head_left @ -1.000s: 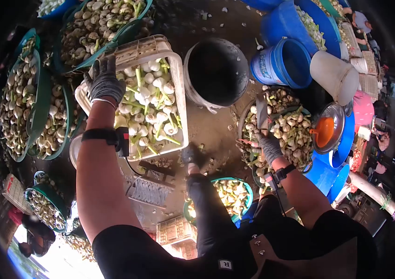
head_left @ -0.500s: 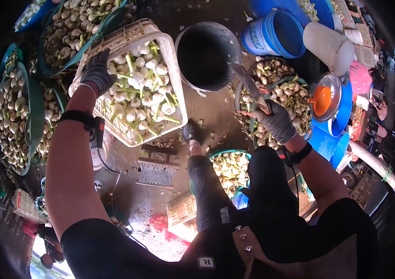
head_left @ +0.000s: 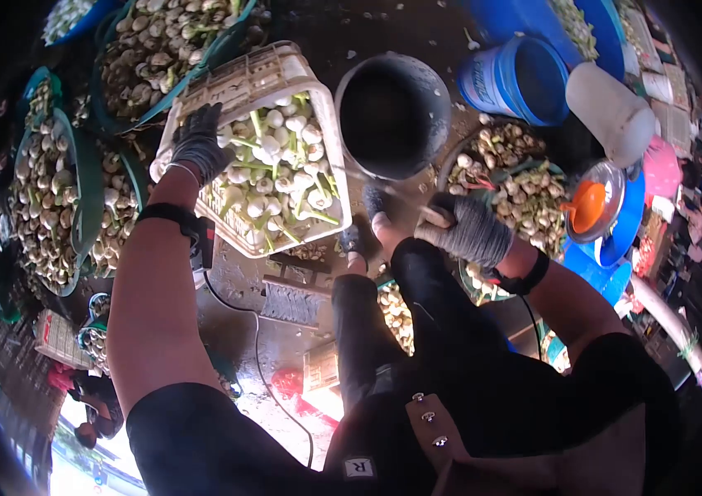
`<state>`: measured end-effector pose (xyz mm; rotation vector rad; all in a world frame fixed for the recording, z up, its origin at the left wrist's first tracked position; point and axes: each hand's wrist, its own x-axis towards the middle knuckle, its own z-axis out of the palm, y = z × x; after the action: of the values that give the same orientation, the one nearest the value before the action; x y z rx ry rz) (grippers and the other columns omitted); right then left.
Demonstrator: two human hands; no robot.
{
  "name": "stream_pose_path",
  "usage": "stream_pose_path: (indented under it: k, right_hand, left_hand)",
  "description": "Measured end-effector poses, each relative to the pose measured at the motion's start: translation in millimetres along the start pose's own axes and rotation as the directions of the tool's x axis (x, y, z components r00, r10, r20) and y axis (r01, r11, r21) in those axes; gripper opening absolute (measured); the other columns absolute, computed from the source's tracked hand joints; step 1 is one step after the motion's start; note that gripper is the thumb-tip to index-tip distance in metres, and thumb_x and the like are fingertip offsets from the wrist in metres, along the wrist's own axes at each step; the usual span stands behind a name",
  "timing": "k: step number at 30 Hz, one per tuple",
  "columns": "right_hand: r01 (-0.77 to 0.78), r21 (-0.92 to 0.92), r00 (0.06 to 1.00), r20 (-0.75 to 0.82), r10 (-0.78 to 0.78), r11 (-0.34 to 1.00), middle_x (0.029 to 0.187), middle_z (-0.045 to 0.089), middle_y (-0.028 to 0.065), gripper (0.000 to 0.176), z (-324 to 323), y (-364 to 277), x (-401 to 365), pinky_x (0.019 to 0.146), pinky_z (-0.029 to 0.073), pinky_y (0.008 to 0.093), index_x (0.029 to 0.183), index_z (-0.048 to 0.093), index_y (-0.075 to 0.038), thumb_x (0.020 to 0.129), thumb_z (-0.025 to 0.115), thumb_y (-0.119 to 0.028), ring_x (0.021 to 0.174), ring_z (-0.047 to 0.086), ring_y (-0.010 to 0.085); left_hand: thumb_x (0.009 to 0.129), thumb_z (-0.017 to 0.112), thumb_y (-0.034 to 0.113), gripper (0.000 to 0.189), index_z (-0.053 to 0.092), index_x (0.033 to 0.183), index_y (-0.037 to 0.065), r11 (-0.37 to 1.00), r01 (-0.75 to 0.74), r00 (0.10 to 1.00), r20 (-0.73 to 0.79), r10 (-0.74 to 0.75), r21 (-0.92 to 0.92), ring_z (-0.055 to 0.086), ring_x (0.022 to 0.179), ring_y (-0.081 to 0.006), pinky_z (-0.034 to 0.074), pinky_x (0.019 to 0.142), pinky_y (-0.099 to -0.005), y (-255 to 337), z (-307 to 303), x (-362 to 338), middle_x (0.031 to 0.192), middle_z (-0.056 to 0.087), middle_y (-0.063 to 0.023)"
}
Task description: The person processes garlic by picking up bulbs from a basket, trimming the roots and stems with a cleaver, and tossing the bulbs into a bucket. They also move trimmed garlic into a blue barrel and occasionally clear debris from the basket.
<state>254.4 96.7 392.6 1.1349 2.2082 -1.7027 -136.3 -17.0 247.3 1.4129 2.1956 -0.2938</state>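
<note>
My left hand (head_left: 201, 147), in a grey glove, grips the side of a white plastic crate (head_left: 336, 136). The crate is tilted, and inside it lie white garlic bulbs (head_left: 272, 161) with short green stems. My right hand (head_left: 468, 229), also gloved, is closed round the wooden handle of a knife (head_left: 436, 217). The knife's blade is smeared by motion and points left toward the crate. Just beyond the blade stands a dark round bucket (head_left: 392, 116) whose inside is in shadow.
Tubs of uncleaned garlic (head_left: 45, 198) stand at the left, and more garlic (head_left: 533, 202) lies at the right. A blue bucket (head_left: 504, 81), a white bucket (head_left: 611, 112) and an orange scoop (head_left: 587, 207) are at the upper right. A low stool (head_left: 293, 302) sits beneath the crate.
My right hand has swung left and down with the knife, away from the garlic pile. My right leg has moved inward. My left hand stays on the crate while the view shifts.
</note>
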Motion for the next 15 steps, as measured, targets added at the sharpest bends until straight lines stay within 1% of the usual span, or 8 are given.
stream_pose_path:
  k: [2, 4, 5, 6, 8, 10, 12, 15]
  right_hand:
    - [0.255, -0.215, 0.967, 0.045, -0.251, 0.943, 0.068, 0.06, 0.011, 0.023, 7, 12, 17, 0.06, 0.048, 0.0357, 0.077, 0.058, -0.007, 0.076, 0.074, -0.023, 0.064, 0.062, 0.0285]
    - [0.074, -0.274, 0.99, 0.137, -0.038, 0.959, 0.067, 0.059, 0.0119, 0.023, 13, 21, 23, 0.057, 0.048, 0.0377, 0.075, 0.058, -0.007, 0.076, 0.073, -0.024, 0.063, 0.06, 0.0323]
    - [0.071, -0.174, 0.989, 0.144, -0.046, 0.982, 0.065, 0.059, 0.0103, 0.025, 10, 17, 23, 0.057, 0.048, 0.0375, 0.071, 0.056, -0.007, 0.077, 0.072, -0.025, 0.061, 0.06, 0.0312]
    - [0.205, -0.161, 0.978, 0.077, -0.194, 0.965, 0.063, 0.058, 0.0098, 0.028, 13, 17, 28, 0.057, 0.048, 0.0371, 0.068, 0.054, -0.007, 0.078, 0.072, -0.027, 0.059, 0.06, 0.0298]
    - [0.24, -0.193, 0.97, 0.009, -0.243, 0.951, 0.064, 0.059, 0.0098, 0.028, 21, 25, 30, 0.057, 0.048, 0.0372, 0.066, 0.054, -0.007, 0.078, 0.071, -0.027, 0.06, 0.061, 0.0297]
    - [0.098, -0.226, 0.989, 0.129, -0.07, 0.969, 0.067, 0.061, 0.0121, 0.022, 24, 34, 29, 0.059, 0.05, 0.0385, 0.077, 0.061, -0.008, 0.077, 0.072, -0.028, 0.065, 0.062, 0.0329]
    - [0.097, -0.166, 0.992, 0.098, -0.082, 0.981, 0.07, 0.062, 0.0124, 0.025, 27, 34, 32, 0.061, 0.05, 0.0386, 0.08, 0.061, -0.008, 0.076, 0.073, -0.029, 0.068, 0.062, 0.0335]
    - [0.102, -0.203, 0.994, 0.057, -0.093, 0.974, 0.074, 0.063, 0.0123, 0.026, 35, 39, 34, 0.064, 0.05, 0.0386, 0.083, 0.061, -0.007, 0.076, 0.073, -0.029, 0.071, 0.063, 0.0328]
  left_hand:
    - [0.07, 0.072, 0.031, 0.088, 0.027, 0.144, 0.015, 1.0, -0.019, 1.0, -0.009, 0.019, -0.005, 0.027, 0.137, -0.0353, 0.022, 0.112, -0.048, 5, -7, 1, 0.147, 0.03, -0.0179]
    - [0.069, 0.073, 0.032, 0.09, 0.027, 0.144, 0.015, 0.995, -0.067, 0.997, -0.034, 0.065, -0.073, 0.025, 0.137, -0.0352, 0.02, 0.113, -0.0461, 0, -1, 7, 0.148, 0.029, -0.0162]
    - [0.067, 0.074, 0.03, 0.09, 0.029, 0.143, 0.014, 0.996, -0.037, 0.999, -0.043, 0.033, -0.079, 0.027, 0.136, -0.0356, 0.021, 0.113, -0.0464, 0, 3, 6, 0.147, 0.03, -0.0167]
    - [0.067, 0.075, 0.03, 0.089, 0.029, 0.143, 0.014, 0.997, -0.017, 0.999, -0.028, 0.015, -0.073, 0.026, 0.137, -0.0358, 0.021, 0.112, -0.0477, 3, -3, 1, 0.147, 0.03, -0.017]
    - [0.068, 0.075, 0.029, 0.091, 0.027, 0.144, 0.013, 0.999, 0.022, 0.998, 0.053, -0.021, -0.029, 0.025, 0.137, -0.0356, 0.02, 0.113, -0.0479, 6, -10, 3, 0.147, 0.029, -0.017]
    - [0.067, 0.075, 0.029, 0.094, 0.025, 0.145, 0.014, 0.999, -0.029, 0.998, 0.059, 0.03, -0.02, 0.024, 0.138, -0.0347, 0.019, 0.113, -0.0482, -2, 0, -2, 0.148, 0.027, -0.0161]
    - [0.067, 0.076, 0.029, 0.096, 0.024, 0.145, 0.014, 0.989, -0.098, 0.995, -0.03, 0.095, -0.112, 0.024, 0.138, -0.0345, 0.019, 0.113, -0.0481, -8, 4, 4, 0.148, 0.027, -0.0158]
    - [0.064, 0.077, 0.025, 0.095, 0.026, 0.144, 0.01, 0.99, -0.123, 0.991, -0.07, 0.118, -0.066, 0.031, 0.133, -0.0381, 0.026, 0.11, -0.0453, -4, -2, 1, 0.143, 0.034, -0.0206]
